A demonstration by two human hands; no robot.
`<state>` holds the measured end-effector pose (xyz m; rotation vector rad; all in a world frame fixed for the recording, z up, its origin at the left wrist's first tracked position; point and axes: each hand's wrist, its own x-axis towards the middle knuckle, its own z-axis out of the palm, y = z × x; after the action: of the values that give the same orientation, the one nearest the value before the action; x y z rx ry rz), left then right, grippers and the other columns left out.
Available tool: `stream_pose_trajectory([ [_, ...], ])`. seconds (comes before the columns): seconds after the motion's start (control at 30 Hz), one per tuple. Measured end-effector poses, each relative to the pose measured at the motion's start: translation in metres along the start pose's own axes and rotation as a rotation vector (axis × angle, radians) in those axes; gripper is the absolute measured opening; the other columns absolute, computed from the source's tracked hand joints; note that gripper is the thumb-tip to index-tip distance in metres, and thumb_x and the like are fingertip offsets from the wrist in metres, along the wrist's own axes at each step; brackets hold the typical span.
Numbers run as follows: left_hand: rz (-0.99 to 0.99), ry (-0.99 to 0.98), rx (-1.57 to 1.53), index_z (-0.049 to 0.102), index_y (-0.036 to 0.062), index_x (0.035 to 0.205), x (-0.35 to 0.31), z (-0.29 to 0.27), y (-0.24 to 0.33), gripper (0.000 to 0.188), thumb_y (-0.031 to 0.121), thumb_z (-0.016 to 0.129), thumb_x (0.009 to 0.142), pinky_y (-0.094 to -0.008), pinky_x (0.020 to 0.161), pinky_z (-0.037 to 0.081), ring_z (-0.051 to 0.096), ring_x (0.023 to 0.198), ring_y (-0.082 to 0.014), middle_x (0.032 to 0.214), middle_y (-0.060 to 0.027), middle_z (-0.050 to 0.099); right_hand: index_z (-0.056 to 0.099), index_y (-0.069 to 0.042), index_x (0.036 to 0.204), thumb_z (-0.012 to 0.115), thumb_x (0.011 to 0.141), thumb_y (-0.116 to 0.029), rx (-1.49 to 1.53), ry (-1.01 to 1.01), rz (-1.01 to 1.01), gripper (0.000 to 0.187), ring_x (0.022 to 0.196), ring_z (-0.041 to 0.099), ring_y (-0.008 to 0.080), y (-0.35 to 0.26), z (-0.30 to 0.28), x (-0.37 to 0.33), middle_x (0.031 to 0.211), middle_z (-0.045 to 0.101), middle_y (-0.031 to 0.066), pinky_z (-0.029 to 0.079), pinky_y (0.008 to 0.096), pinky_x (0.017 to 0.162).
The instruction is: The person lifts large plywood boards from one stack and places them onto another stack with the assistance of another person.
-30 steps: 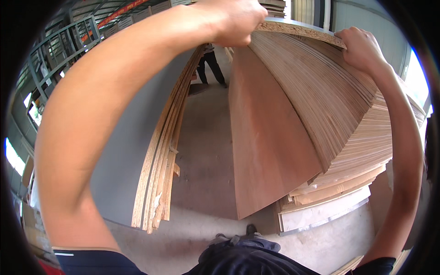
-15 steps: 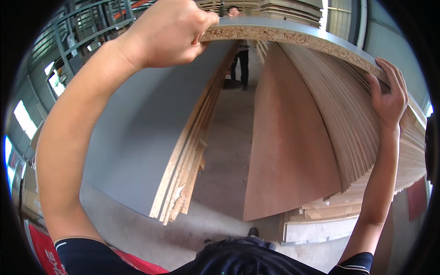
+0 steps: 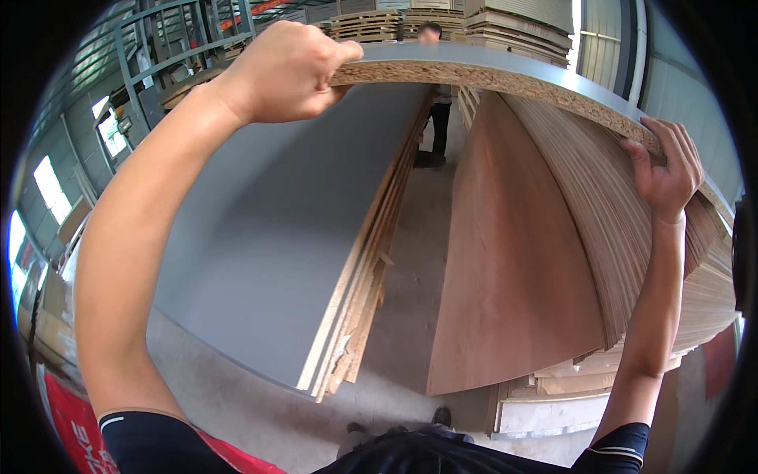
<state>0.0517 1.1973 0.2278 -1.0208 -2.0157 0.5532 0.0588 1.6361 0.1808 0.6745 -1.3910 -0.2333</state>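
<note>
A long particle board panel [image 3: 489,77] with a grey top face and a raw chip edge spans the upper part of the view, lifted in front of me. My left hand [image 3: 288,71] is closed round its left end. Toward the other end, my right hand [image 3: 669,170] grips the chip edge, thumb below and fingers over the top. Under the panel on the left lies a stack of grey-faced boards [image 3: 268,229] with bare chip edges. To the right, a reddish-brown sheet [image 3: 513,268] tops a tall fanned-looking stack of thin sheets [image 3: 596,197].
A narrow strip of concrete floor [image 3: 410,261] runs between the stacks. At its far end a person [image 3: 440,130] stands, partly hidden by the panel. More board piles [image 3: 517,28] stand behind. Metal racking [image 3: 142,71] is at far left, red wrapping [image 3: 75,430] at lower left.
The grey board stack and floor gap now appear farther right in view. The panel's left end and my left hand sit slightly lower and more left; both hands keep their hold.
</note>
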Motion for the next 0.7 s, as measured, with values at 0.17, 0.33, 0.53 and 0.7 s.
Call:
stream_pose_trajectory([
  [0.17, 0.022, 0.069, 0.037, 0.064, 0.0033, 0.098, -0.020, 0.002, -0.009, 0.033, 0.008, 0.067, 0.065, -0.0392, 0.056, 0.048, 0.063, 0.063, -0.0305, 0.068, -0.0134, 0.063, 0.067, 0.002, 0.088, 0.075, 0.078, -0.029, 0.028, -0.084, 0.054, 0.034, 0.075, 0.063, 0.0284, -0.017, -0.001, 0.007, 0.082, 0.065, 0.0137, 0.049, 0.0323, 0.071],
  [0.33, 0.037, 0.105, 0.000, 0.064, 0.0050, 0.097, -0.035, 0.004, -0.016, 0.030, 0.010, 0.064, 0.067, -0.0410, 0.056, 0.048, 0.063, 0.063, -0.0298, 0.062, -0.0129, 0.060, 0.067, 0.002, 0.089, 0.073, 0.079, -0.031, -0.022, -0.134, 0.056, 0.035, 0.078, 0.063, 0.0290, -0.038, -0.009, 0.022, 0.083, 0.065, 0.0135, 0.049, 0.0328, 0.073],
  [0.53, 0.063, 0.135, 0.028, 0.066, 0.0025, 0.090, -0.072, -0.007, -0.026, 0.024, 0.012, 0.058, 0.069, -0.0416, 0.055, 0.051, 0.063, 0.059, -0.0313, 0.059, -0.0144, 0.060, 0.067, 0.002, 0.093, 0.072, 0.080, -0.031, -0.078, -0.151, 0.085, 0.036, 0.082, 0.063, 0.0307, -0.074, -0.011, 0.041, 0.088, 0.065, 0.0143, 0.048, 0.0347, 0.077],
  [0.7, 0.112, 0.160, -0.067, 0.055, 0.0049, 0.071, -0.123, 0.014, -0.026, 0.010, 0.013, 0.061, 0.068, -0.0401, 0.051, 0.050, 0.064, 0.056, -0.0303, 0.058, -0.0136, 0.061, 0.064, 0.004, 0.094, 0.066, 0.085, -0.036, -0.053, -0.169, 0.001, 0.041, 0.081, 0.062, 0.0328, -0.126, -0.011, 0.058, 0.089, 0.065, 0.0159, 0.048, 0.0370, 0.076],
])
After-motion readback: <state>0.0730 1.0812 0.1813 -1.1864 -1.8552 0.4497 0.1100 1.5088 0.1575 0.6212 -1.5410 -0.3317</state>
